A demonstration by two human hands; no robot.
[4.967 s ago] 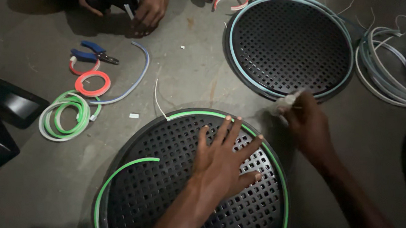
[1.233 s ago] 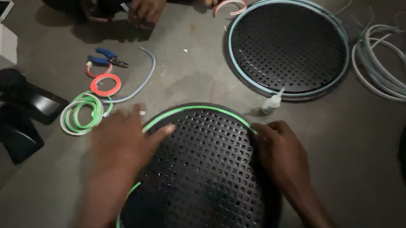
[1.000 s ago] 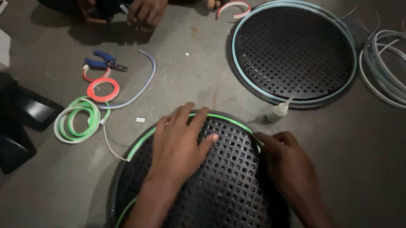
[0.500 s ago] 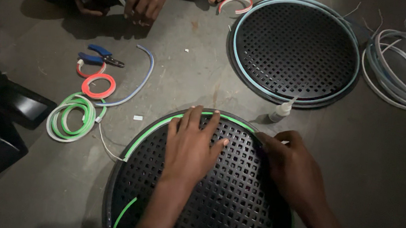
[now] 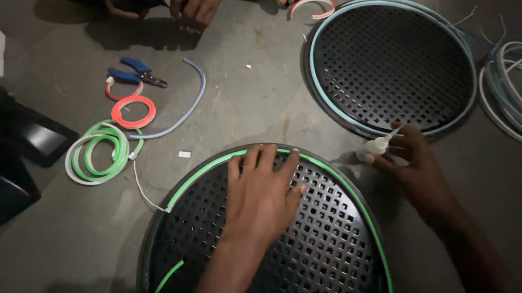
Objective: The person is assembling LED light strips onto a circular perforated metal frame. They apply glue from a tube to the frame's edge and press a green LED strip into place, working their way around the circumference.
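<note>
A round black perforated panel [image 5: 320, 261] lies on the floor in front of me, with a green flexible strip [image 5: 211, 164] running along its rim. My left hand [image 5: 261, 192] rests flat on the panel's upper part, fingers spread and fingertips near the strip. My right hand [image 5: 416, 166] is off the panel's upper right edge, its fingers closed around a small white glue bottle [image 5: 376, 146] with a pointed nozzle.
A second perforated round panel [image 5: 392, 61] with a pale blue rim strip lies at the back right. Coiled green strip [image 5: 98, 153], an orange coil [image 5: 133, 112], blue-handled pliers [image 5: 134, 73] and a grey-blue strip [image 5: 181, 110] lie left. White strip coils [image 5: 521, 103] sit far right. Another person's hands [image 5: 191, 1] work at the top.
My right hand has moved off the panel's rim to the glue bottle and closed on it. My left hand has stayed flat on the panel.
</note>
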